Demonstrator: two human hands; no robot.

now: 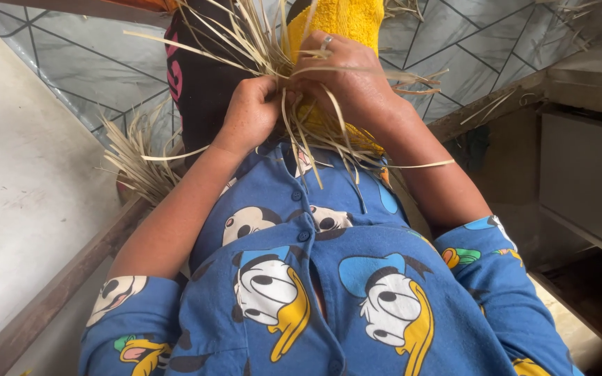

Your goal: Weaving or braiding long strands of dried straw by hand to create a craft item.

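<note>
Straw strips (301, 104) — between both hands (301, 90)

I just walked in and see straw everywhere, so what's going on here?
A person in a blue cartoon-print shirt is working thin dry straw strips with both bare hands. The left hand pinches a bunch of strips; the right hand, wearing a ring, grips more against a yellow cloth. Loose strips lie at the left.

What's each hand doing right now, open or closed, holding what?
Left hand: closed, pinching the straw strips.
Right hand: closed over the same strips, against the yellow cloth.
</note>
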